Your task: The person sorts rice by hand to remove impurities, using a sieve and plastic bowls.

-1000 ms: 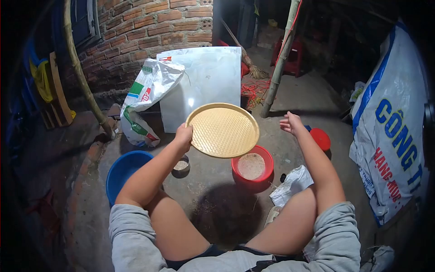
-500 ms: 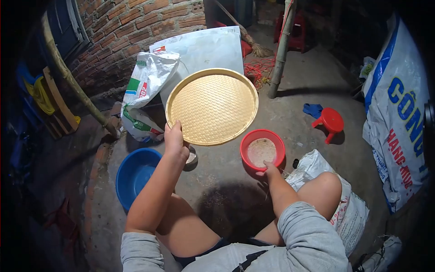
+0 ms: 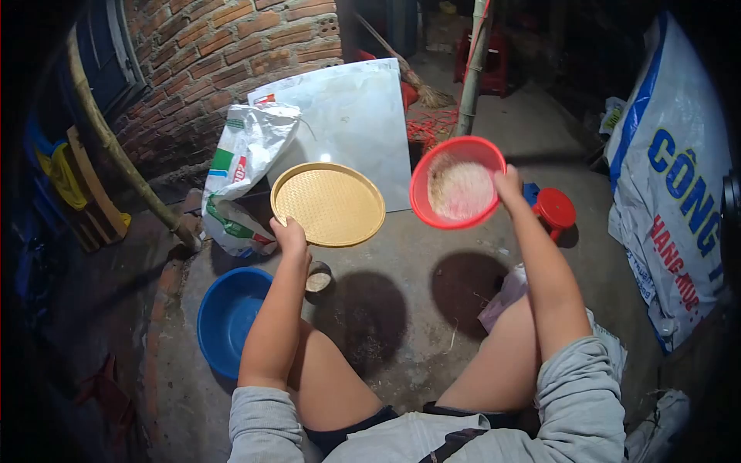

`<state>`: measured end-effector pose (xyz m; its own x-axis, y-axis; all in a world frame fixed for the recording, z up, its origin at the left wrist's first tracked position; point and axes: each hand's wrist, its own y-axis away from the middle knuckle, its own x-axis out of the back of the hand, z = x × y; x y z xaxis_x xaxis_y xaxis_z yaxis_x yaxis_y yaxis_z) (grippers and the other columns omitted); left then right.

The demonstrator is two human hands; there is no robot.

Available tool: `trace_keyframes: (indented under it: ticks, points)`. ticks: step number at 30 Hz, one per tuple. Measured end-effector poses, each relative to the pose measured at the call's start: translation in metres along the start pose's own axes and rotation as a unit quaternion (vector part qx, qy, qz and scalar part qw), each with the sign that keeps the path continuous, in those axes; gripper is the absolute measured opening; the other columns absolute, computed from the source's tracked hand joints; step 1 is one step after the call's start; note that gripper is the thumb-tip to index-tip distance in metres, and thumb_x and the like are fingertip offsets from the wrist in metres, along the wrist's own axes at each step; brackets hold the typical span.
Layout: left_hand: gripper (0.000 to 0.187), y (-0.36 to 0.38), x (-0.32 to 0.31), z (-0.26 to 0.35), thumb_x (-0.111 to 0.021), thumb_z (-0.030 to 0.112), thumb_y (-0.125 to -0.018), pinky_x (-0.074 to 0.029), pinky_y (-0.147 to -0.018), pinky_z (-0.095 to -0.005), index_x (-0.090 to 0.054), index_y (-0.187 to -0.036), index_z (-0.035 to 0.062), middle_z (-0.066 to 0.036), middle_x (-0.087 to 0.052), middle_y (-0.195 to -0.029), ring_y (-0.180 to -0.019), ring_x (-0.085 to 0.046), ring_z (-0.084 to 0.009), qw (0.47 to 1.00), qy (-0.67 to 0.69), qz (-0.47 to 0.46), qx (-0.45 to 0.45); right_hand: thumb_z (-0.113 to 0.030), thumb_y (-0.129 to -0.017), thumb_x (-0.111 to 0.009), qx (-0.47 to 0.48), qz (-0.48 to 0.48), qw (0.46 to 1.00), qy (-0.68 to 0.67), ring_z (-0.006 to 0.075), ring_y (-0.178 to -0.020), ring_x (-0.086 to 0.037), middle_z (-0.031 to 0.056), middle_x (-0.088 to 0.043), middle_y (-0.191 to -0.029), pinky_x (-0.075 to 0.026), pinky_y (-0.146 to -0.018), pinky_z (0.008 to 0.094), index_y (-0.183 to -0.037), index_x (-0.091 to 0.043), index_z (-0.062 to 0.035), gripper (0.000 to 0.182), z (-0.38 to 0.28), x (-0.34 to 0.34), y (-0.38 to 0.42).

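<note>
Out in front on the left, my left hand (image 3: pixel 291 238) is closed on the near-left rim of a round woven tray (image 3: pixel 332 202), golden and bare on its upper face. My right hand (image 3: pixel 509 187) grips the right rim of a red plastic basin (image 3: pixel 421 193), which is lifted off the floor and tilted. Pale grain (image 3: pixel 467 189), looking like rice, lies inside it with a browner patch at the upper left. Below the tray, near my left wrist, a small container of pale grain (image 3: pixel 317 282) stands on the floor. A blue basin (image 3: pixel 207 328) sits beside my left forearm.
A white sack (image 3: pixel 247 166) leans at a pale sheet panel (image 3: pixel 347 108) ahead. Bamboo poles (image 3: pixel 100 123) stand at left and back. A red stool (image 3: pixel 557 207) is to the right, near a large printed tarp (image 3: pixel 656 193). A broom (image 3: pixel 424 91) rests behind.
My right hand has raised the red basin off the floor and tilted it. The woven tray has moved lower, nearer my left side.
</note>
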<state>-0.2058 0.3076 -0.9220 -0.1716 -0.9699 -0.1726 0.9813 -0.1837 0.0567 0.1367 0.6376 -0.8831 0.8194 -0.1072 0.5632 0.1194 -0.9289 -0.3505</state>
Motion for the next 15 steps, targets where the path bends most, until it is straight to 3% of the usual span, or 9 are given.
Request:
trace_keyframes:
  ticks: [1,3,4,5,6,7,9,10,15]
  points:
    - [0.025,-0.004,-0.004,-0.012,-0.040,0.008,-0.090,-0.050,-0.069,-0.0381,-0.038,-0.114,0.0013,-0.016,-0.053,-0.108,-0.095,-0.055,-0.0276,0.997,-0.035,-0.030,-0.064,-0.019,-0.070,-0.049,-0.010,-0.008,0.999,-0.042,0.0381,-0.086,-0.060,0.0246,-0.062,-0.085,-0.046,-0.076,0.0416,-0.085,-0.062,-0.0013,0.027,-0.019,0.018,0.002]
    - [0.022,0.020,-0.021,-0.010,-0.041,0.009,-0.090,-0.047,-0.070,-0.0356,-0.041,-0.111,0.0013,-0.015,-0.056,-0.100,-0.092,-0.056,-0.0242,0.998,-0.037,-0.035,-0.041,-0.018,-0.071,-0.051,0.013,-0.001,0.997,-0.081,0.0300,-0.073,-0.062,0.0184,-0.063,-0.076,-0.046,-0.068,0.0379,-0.081,-0.061,-0.0005,0.022,-0.032,0.035,0.005]
    - [0.021,0.041,-0.027,0.004,-0.041,0.010,-0.091,-0.047,-0.069,-0.0338,-0.042,-0.110,0.0021,-0.013,-0.057,-0.097,-0.087,-0.056,-0.0221,0.996,-0.046,-0.076,0.025,-0.018,-0.071,-0.051,0.017,-0.001,0.997,-0.074,0.0300,-0.073,-0.062,0.0184,-0.063,-0.076,-0.046,-0.068,0.0379,-0.081,-0.061,-0.0005,0.022,-0.037,0.040,0.007]
    - [0.020,0.054,-0.030,0.010,-0.041,0.010,-0.091,-0.047,-0.067,-0.0320,-0.043,-0.109,0.0028,-0.011,-0.057,-0.093,-0.082,-0.057,-0.0201,0.988,-0.056,-0.115,0.089,-0.016,-0.072,-0.053,0.027,-0.006,0.992,-0.122,0.0230,-0.067,-0.059,0.0137,-0.061,-0.071,-0.045,-0.064,0.0346,-0.079,-0.060,-0.0006,0.018,-0.040,0.041,0.012]
    - [0.018,0.054,-0.033,-0.004,-0.041,0.012,-0.091,-0.045,-0.056,-0.0294,-0.045,-0.106,0.0043,-0.008,-0.056,-0.086,-0.069,-0.056,-0.0163,0.987,-0.041,-0.138,0.074,-0.014,-0.073,-0.054,0.036,-0.013,0.984,-0.172,0.0160,-0.061,-0.056,0.0090,-0.060,-0.066,-0.044,-0.060,0.0313,-0.077,-0.059,-0.0008,0.015,-0.045,0.040,0.016]
    - [0.018,0.058,-0.033,-0.013,-0.041,0.012,-0.091,-0.045,-0.056,-0.0294,-0.045,-0.106,0.0043,-0.008,-0.056,-0.086,-0.069,-0.056,-0.0163,0.987,-0.041,-0.132,0.078,-0.014,-0.073,-0.054,0.036,-0.019,0.984,-0.171,0.0160,-0.061,-0.056,0.0090,-0.060,-0.066,-0.044,-0.060,0.0313,-0.077,-0.059,-0.0008,0.015,-0.054,0.040,0.022]
    - [0.019,0.067,-0.037,-0.028,-0.041,0.013,-0.091,-0.046,-0.055,-0.0288,-0.046,-0.107,0.0041,-0.008,-0.056,-0.086,-0.068,-0.055,-0.0158,0.982,0.015,-0.186,0.042,-0.011,-0.075,-0.057,0.100,-0.041,0.958,-0.265,0.0066,-0.056,-0.048,0.0023,-0.054,-0.061,-0.041,-0.055,0.0265,-0.073,-0.056,-0.0014,0.010,-0.073,0.039,0.031]
    - [0.022,0.083,-0.034,-0.012,-0.041,0.013,-0.092,-0.047,-0.068,-0.0308,-0.046,-0.111,0.0026,-0.010,-0.057,-0.094,-0.080,-0.057,-0.0174,0.975,-0.024,-0.209,0.071,-0.011,-0.077,-0.057,0.127,-0.018,0.962,-0.240,0.0050,-0.055,-0.046,0.0013,-0.052,-0.058,-0.039,-0.053,0.0256,-0.070,-0.054,-0.0015,0.013,-0.078,0.037,0.035]
    - [0.025,0.106,-0.043,-0.010,-0.039,0.013,-0.094,-0.048,-0.076,-0.0325,-0.045,-0.115,0.0001,-0.013,-0.057,-0.104,-0.089,-0.058,-0.0189,0.962,0.070,-0.234,0.126,-0.012,-0.078,-0.059,0.163,-0.024,0.958,-0.236,0.0036,-0.054,-0.042,-0.0012,-0.048,-0.056,-0.036,-0.049,0.0242,-0.067,-0.051,-0.0021,0.017,-0.098,0.042,0.054]
